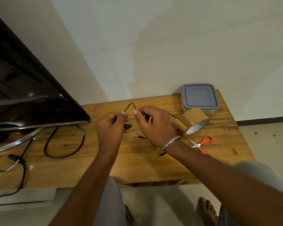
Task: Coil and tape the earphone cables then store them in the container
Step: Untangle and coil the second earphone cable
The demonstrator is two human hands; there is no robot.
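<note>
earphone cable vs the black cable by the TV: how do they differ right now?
The earphone cable is thin; the black cable is thicker. The earphone cable is pinched by the left hand and the right hand; the black cable lies looped, untouched, on the table. Both are dark.

Colours, desk scene
Brown wood-grain table point(137, 160); tan tape point(193, 119), white core with blue print; grey-blue container point(199, 97) lid; orange-handled scissors point(198, 145); black cable point(128, 106); glossy black TV point(23, 87) upper left.
</note>
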